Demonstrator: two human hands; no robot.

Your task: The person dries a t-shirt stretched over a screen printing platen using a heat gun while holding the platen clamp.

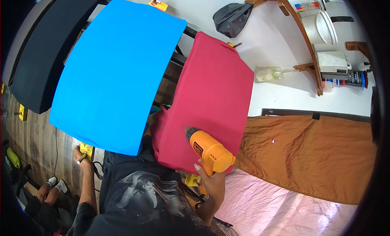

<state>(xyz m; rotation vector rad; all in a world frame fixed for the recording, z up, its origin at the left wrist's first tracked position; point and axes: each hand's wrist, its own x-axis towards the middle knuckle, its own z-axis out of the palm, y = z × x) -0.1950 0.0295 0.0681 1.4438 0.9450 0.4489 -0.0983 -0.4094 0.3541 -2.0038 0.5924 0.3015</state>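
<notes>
My right hand is closed round the grip of an orange heat gun. Its dark nozzle points up and left, over the lower part of a red fabric-covered board. Down at the left, my left hand grips a yellow bracket under the near edge of a bright blue fabric-covered board. Some of its fingers are hidden behind the bracket. The blue cloth lies smooth and taut, while the red cloth bunches at its left edge.
Black and grey covered boards stand farther left. Dark rails run beneath the boards. A wooden shelf with a white bucket is on the right wall, above a brown cloth. Another person's feet show at lower left.
</notes>
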